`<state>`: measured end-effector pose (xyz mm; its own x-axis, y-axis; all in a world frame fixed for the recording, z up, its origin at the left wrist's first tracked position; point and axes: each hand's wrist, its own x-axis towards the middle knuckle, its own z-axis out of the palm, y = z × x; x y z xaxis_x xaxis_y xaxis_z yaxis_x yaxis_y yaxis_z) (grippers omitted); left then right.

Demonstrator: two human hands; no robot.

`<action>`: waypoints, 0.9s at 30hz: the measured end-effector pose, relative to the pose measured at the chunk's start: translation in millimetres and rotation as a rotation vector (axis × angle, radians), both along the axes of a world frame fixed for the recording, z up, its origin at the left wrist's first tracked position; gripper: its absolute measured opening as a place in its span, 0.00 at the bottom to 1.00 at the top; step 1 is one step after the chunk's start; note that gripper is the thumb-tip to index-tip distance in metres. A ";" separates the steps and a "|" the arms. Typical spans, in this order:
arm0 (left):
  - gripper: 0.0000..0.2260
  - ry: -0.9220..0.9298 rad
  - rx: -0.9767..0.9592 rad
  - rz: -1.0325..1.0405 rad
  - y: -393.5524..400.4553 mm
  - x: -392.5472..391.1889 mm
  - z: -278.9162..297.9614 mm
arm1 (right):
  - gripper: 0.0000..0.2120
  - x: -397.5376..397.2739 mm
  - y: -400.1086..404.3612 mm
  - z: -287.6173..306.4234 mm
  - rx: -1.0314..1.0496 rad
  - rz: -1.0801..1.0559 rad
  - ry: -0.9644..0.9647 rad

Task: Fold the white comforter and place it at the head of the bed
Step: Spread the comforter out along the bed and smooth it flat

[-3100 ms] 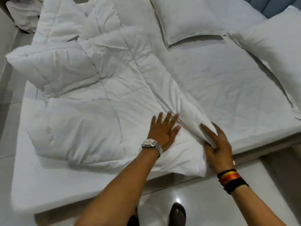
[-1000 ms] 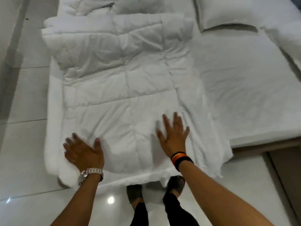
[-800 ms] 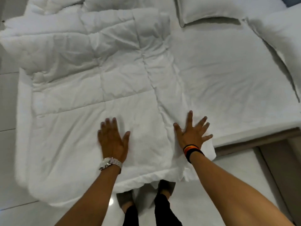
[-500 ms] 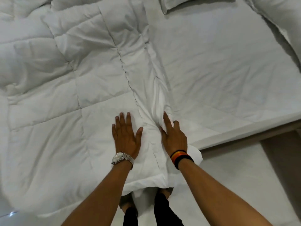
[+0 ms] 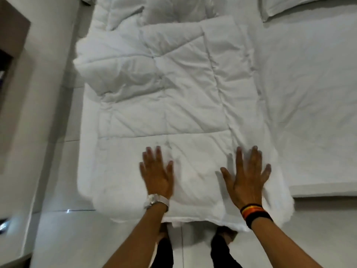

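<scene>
The white quilted comforter lies folded into a long strip along the left part of the bed, its near end hanging over the foot edge. My left hand, with a silver watch, presses flat on the near end, fingers spread. My right hand, with black and orange wristbands, lies flat on the strip's right side, fingers apart. Neither hand grips the fabric. The far end of the comforter is bunched and rumpled.
A white pillow lies at the top right on the white sheet. Glossy tiled floor runs along the left and in front. A brown piece of furniture stands at the far left. My feet show below the comforter's edge.
Both hands have moved apart over the comforter's near end; the left slid left, the right slid right, flattening the strip. The view has shifted left, and the floor shows again.
</scene>
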<state>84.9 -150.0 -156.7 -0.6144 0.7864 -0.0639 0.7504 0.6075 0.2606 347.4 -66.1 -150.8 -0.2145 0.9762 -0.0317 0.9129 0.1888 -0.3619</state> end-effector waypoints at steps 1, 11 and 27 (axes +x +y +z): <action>0.31 -0.011 0.016 0.173 -9.3 -35.1 5.6 | 0.40 -23.8 0.4 1.2 0.018 0.077 0.000; 0.43 -0.482 0.135 0.586 -57.0 -224.7 4.0 | 0.36 -257.6 -31.4 -19.4 -0.093 0.298 -0.156; 0.47 -0.940 0.164 0.452 -56.2 -326.0 24.7 | 0.36 -412.0 -97.9 10.9 -0.185 0.077 -0.106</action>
